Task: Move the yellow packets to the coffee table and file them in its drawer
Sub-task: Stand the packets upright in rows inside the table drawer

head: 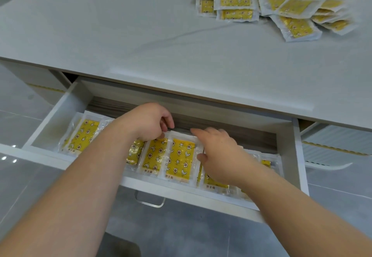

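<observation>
In the drawer (pixel 60 116), right hand (pixel 219 156) touches yellow packet (pixel 181 159).

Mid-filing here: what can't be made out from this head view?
All head view:
- drawer rear: under the tabletop.
- drawer packets at right: covered by right hand.
- left hand grip: fingers curled under.
- print on tabletop pile: too small.
</observation>
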Tool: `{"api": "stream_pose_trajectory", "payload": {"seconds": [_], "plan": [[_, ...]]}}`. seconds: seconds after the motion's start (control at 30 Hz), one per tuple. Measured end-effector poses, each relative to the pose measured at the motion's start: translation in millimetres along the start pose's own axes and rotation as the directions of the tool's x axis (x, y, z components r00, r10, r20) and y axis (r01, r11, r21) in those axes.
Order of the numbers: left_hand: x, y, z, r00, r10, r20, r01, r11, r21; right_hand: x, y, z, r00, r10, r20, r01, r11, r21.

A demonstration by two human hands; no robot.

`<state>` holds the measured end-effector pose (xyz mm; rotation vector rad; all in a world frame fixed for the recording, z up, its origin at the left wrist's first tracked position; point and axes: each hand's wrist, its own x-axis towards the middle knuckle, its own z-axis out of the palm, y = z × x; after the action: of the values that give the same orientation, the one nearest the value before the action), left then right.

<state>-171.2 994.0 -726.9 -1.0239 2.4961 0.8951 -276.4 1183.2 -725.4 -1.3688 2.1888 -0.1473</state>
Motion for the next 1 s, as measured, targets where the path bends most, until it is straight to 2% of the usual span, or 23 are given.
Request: {"api": "stream_pose_trajectory", "payload": {"seconds": [0.33,0.53,0.8,1.0], "plan": [[-4.8,6.1,-0.3,1.0,0.005,-0.031,-0.004,0.999,0.042,-2.8,5.8,1.9,0.996,0.015,0.084,-0.01,0.998,-0.061],[-11.7,15.5,-7.0,0.998,0.038,-0.041,-0.035,0.996,0.081,-5.3,2.5,-11.8,0.996,0.013,-0.083,-0.013,1.0,0.001],[-30.4,55.2,-13.0,0.975,0.221,-0.036,-0.217,0.972,0.088,-15.5,11.2,-43.4,0.948,0.119,-0.296,-0.051,0.973,0.227],[-50.4,90.3,-24.6,0.92,0.332,-0.21,-0.337,0.942,0.016,-25.0,25.5,-75.7,0.924,0.15,-0.351,-0.006,0.926,0.379]]}}
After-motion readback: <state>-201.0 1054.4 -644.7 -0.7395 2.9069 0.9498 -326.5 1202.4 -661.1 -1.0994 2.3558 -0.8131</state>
